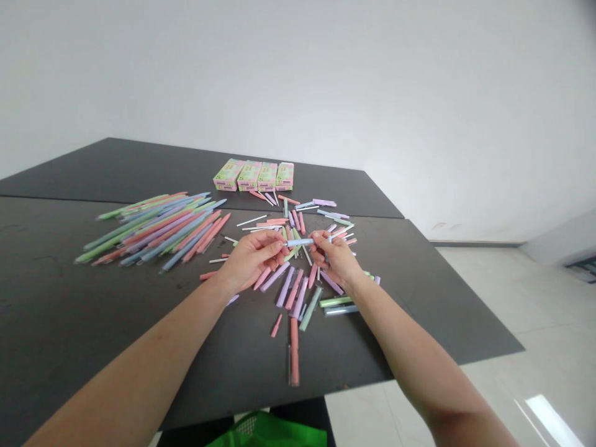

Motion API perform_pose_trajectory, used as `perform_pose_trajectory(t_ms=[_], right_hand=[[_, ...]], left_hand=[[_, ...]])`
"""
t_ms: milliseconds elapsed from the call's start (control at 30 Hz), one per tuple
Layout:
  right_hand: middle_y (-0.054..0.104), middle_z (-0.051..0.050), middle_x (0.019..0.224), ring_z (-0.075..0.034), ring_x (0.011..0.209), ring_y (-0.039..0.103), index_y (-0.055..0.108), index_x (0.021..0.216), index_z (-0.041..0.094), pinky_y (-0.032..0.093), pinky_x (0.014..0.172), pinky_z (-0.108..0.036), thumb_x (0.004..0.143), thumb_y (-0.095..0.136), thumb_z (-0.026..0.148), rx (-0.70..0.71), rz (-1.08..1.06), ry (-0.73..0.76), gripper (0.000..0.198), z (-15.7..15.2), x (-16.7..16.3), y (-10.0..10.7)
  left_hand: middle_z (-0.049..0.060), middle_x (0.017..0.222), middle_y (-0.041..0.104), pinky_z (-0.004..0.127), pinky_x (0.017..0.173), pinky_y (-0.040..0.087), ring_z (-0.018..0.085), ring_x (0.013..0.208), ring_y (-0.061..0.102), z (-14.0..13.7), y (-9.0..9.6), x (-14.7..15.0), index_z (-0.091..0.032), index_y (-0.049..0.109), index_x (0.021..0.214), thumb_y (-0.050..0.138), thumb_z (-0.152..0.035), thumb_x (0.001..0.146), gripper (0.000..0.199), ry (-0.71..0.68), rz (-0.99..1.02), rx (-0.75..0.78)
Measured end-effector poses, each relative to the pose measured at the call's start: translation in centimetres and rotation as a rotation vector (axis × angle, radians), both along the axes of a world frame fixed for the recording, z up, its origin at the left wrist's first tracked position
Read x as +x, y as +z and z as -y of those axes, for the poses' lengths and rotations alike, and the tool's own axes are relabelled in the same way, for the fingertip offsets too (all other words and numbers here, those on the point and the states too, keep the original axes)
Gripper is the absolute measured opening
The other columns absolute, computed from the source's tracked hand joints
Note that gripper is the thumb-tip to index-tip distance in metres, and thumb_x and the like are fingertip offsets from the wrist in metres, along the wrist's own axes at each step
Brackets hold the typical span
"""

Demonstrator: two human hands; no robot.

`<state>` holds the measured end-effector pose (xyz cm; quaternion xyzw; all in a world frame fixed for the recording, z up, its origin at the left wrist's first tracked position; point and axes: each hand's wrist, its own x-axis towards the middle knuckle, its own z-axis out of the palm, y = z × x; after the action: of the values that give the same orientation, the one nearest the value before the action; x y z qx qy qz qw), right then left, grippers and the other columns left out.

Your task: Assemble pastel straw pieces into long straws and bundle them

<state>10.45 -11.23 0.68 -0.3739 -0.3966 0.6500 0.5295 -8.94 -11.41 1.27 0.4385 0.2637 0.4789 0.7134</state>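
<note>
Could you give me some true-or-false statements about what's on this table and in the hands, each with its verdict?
1. A light-blue pen piece is held between the left hand and the right hand. True.
2. The heap of long pens lies to the right of both hands. False: the heap lies to their left.
3. Small boxes stand beyond the hands. True.
4. The tabletop is white. False: the tabletop is dark.
5. The scattered pen pieces are all green. False: pink, purple and blue ones show too.
</note>
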Motion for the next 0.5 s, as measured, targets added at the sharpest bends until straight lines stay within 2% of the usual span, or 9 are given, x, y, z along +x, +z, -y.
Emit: perform_pose_trajectory(t_ms=[300, 500], right_hand=[[0.049, 0.007, 0.056, -0.003, 0.039, 0.031, 0.052, 0.077, 0.018, 0.015, 0.035, -0.017, 0.069, 0.074, 0.038, 0.006, 0.028, -0.006, 0.031, -0.01, 0.00, 0.14], [0.049, 0.007, 0.056, -0.003, 0.039, 0.032, 0.053, 0.077, 0.018, 0.015, 0.035, -0.017, 0.072, 0.073, 0.037, 0.020, 0.032, -0.001, 0.029, 0.02, -0.02, 0.10]], left_hand=[[0.001, 0.067, 0.066, 0.014, 0.044, 0.040, 0.007, 0.050, 0.055, -0.25, -0.38, -0.29, -0.015, 0.064, 0.082, 0.078, -0.029, 0.072, 0.023, -0.022, -0.106, 0.066], [0.000, 0.067, 0.066, 0.014, 0.044, 0.041, 0.006, 0.049, 0.054, -0.41, -0.76, -0.28, -0.014, 0.063, 0.081, 0.077, -0.027, 0.074, 0.020, -0.012, -0.110, 0.088]])
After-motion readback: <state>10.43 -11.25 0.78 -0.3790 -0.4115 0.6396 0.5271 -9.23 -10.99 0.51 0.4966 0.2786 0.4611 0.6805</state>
